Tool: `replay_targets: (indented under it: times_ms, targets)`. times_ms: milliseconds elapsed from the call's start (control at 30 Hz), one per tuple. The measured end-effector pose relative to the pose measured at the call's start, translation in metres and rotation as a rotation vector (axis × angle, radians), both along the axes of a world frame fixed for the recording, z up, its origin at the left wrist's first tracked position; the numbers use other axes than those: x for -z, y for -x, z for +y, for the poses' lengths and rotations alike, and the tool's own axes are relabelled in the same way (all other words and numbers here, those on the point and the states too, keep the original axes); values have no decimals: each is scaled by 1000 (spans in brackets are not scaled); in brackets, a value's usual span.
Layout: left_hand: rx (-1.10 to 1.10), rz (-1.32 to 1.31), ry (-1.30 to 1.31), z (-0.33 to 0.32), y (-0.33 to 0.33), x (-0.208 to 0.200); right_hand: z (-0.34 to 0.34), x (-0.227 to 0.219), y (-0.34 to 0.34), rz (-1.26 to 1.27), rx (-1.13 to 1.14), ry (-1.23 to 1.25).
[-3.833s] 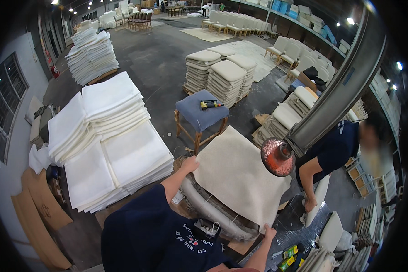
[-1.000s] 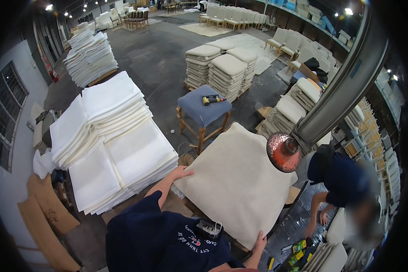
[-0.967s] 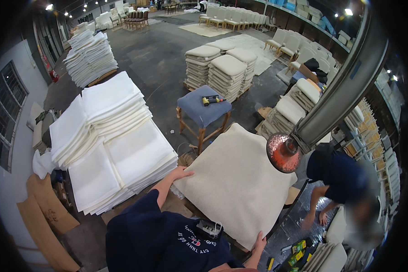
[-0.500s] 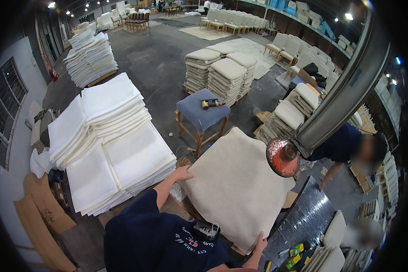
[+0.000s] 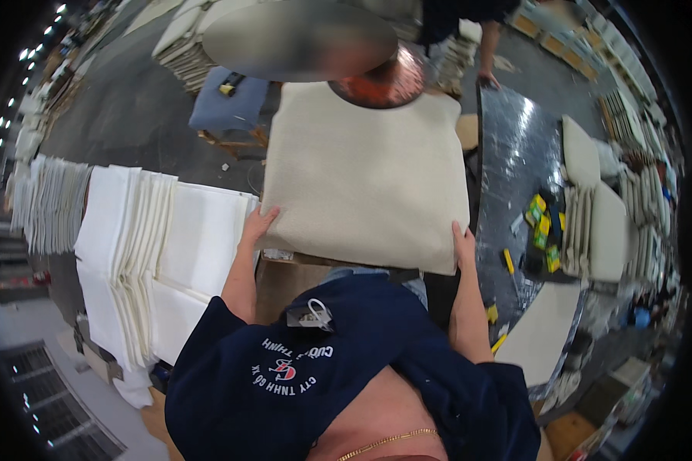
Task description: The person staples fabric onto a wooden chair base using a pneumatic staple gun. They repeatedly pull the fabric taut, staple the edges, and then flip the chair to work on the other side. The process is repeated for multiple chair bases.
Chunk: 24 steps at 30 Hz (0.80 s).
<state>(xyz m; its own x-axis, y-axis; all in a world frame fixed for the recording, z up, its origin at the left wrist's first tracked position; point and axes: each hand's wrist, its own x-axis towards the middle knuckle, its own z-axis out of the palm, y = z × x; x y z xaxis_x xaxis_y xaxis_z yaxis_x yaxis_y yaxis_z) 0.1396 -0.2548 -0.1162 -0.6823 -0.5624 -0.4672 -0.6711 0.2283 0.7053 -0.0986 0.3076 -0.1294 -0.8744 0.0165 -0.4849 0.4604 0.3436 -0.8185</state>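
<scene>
A large cream fabric seat cushion (image 5: 365,177) lies flat before me, its near edge close to my body. My left hand (image 5: 261,223) grips its near left corner, fingers bent onto the edge. At the near right corner my right hand (image 5: 464,244) holds the side, fingertips against the fabric. Part of the cushion's far edge is hidden behind a shiny reddish round disc (image 5: 388,81) and a blurred patch. Under its near edge shows a brown board-like surface (image 5: 292,284).
White foam sheets (image 5: 200,230) are stacked at left. A blue padded stool (image 5: 227,104) stands beyond, with a tool on it. To the right, a dark plastic-covered table (image 5: 515,154) bears yellow-green boxes (image 5: 540,230), a yellow-handled cutter (image 5: 508,261) and cushions (image 5: 611,230). A co-worker's hand (image 5: 487,80) touches its far end.
The view has turned right and down. In it the cushion now lies squarer to me, its near edge closer to my body. Both hands stay on its edges.
</scene>
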Motion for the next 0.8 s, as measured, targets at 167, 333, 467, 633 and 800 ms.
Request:
replay_targets:
  times_ms: [167, 333, 467, 633, 800]
  targets:
    - [-10, 11, -64, 4, -3, 2, 2, -4, -16, -42, 27, 71]
    - [-27, 29, -88, -11, -17, 15, -6, -4, -24, -40, 56, 37]
    - [-68, -20, -169, -8, -20, 4, 1, 0, -35, -27, 60, 88]
    - [-111, -81, -211, -7, -10, -14, 3, -9, -35, -64, 101, 141]
    - [-153, -117, -272, -8, -7, -18, 8, -17, -35, -87, 93, 169]
